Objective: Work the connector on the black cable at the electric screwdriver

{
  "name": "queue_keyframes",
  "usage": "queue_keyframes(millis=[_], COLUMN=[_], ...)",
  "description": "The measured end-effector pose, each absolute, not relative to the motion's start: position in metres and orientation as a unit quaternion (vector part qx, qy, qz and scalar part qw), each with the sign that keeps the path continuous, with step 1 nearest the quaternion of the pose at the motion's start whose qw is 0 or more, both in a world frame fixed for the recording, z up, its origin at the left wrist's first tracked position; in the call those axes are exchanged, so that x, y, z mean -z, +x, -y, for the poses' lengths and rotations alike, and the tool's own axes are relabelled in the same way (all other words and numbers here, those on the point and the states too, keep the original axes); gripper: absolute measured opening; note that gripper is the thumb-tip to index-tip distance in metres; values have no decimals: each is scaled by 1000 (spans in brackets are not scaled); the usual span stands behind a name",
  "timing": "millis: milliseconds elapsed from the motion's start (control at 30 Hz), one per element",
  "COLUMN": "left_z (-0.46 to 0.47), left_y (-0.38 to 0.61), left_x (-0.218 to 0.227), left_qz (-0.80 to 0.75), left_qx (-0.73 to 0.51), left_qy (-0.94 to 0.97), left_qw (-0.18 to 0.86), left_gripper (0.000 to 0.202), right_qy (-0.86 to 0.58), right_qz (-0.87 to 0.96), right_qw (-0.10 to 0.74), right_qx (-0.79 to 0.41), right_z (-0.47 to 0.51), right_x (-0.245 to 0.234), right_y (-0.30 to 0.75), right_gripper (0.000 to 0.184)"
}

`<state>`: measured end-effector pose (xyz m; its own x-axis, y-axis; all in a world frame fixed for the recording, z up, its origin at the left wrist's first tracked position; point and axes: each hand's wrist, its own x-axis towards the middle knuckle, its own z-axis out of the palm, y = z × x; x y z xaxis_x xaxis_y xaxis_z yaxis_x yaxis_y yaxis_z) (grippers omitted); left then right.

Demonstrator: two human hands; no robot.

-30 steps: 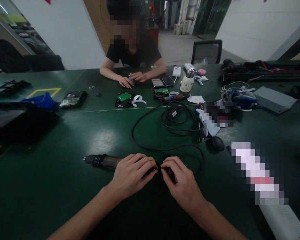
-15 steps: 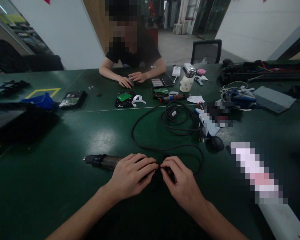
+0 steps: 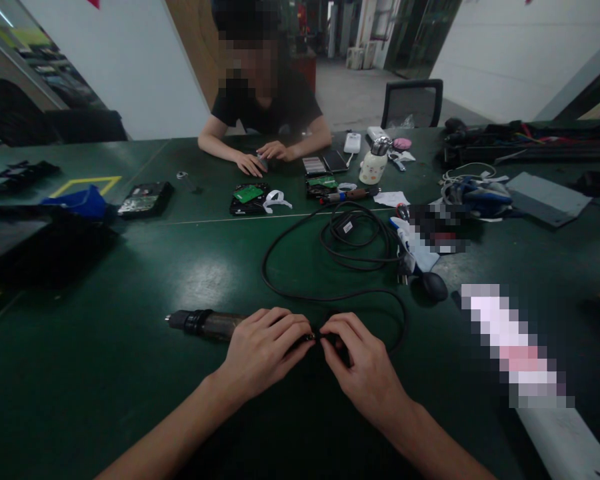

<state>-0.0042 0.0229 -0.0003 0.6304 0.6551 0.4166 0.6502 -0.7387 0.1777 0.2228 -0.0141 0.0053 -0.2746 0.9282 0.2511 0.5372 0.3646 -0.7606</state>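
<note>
My left hand (image 3: 270, 343) is closed around the rear part of an electric screwdriver (image 3: 200, 324), whose dark body lies sideways with its tip pointing left. The tool's back end shows slightly at my fingertips. Facing it, my right hand (image 3: 357, 353) pinches the end of a black cable (image 3: 403, 310); the fingers mostly cover the connector. Only a small gap lies between the two sets of fingertips, and whether the connector touches the tool I cannot tell. From my right hand the cable curves up to a loose coil farther back on the green table (image 3: 130, 373).
Across the table a person (image 3: 265, 120) rests both hands near two opened hard drives (image 3: 249, 195). A cream bottle (image 3: 373, 165), a pen-like driver (image 3: 350, 195) and a black rubber blower (image 3: 434, 287) stand or lie to the right. Black bins (image 3: 40, 253) occupy the left.
My left hand's fingers have shifted slightly, showing more of the screwdriver's back end. My right hand stays almost still, with its fingertips close to that end.
</note>
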Motion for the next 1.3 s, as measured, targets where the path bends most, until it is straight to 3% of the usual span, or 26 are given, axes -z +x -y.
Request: queue_keyframes(millis=[133, 267, 467, 600, 800, 933, 1100, 1300], left_z=[-23, -23, -23, -22, -22, -22, -22, -22], left_y=[-5, -4, -5, -4, -5, -4, -5, -5], left_x=[-1, -1, -2, -1, -2, 0, -1, 0], left_qz=[-330, -355, -324, -355, -329, -354, -333, -358], left_qx=[-220, -235, -228, -238, -222, -240, -223, -233], left_qy=[918, 905, 918, 904, 917, 904, 916, 904], left_qw=[17, 4, 20, 0, 17, 0, 13, -3], left_gripper=[24, 15, 25, 16, 25, 17, 24, 19], right_qy=[-493, -496, -498, -493, -493, -496, -498, -495], right_qz=[745, 743, 741, 744, 744, 746, 745, 747], right_qw=[347, 347, 349, 354, 354, 348, 346, 354], right_qx=[-283, -286, -285, -280, -278, -274, -277, -268], right_z=[14, 14, 14, 14, 14, 14, 14, 14], right_x=[-5, -4, -4, -5, -7, -7, -6, -5], right_y=[223, 222, 222, 222, 222, 222, 222, 222], right_gripper=[15, 14, 14, 14, 15, 15, 14, 14])
